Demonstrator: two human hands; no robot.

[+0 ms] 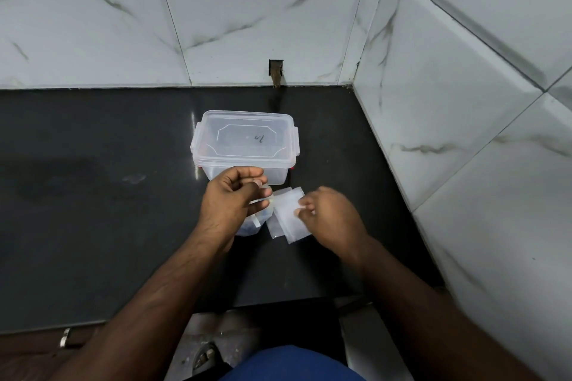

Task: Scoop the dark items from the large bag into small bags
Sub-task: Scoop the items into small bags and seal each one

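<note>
container on counter, behind hands | large bag left of small bags, before container

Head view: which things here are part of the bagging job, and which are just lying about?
Part of the job:
- small bags, a loose pile on the counter
- large bag, mostly hidden under the left hand
- left hand, fingers curled above the large bag
- right hand, pinching at the small bags

Lying about:
- lidded clear container, behind the hands
- black counter
</note>
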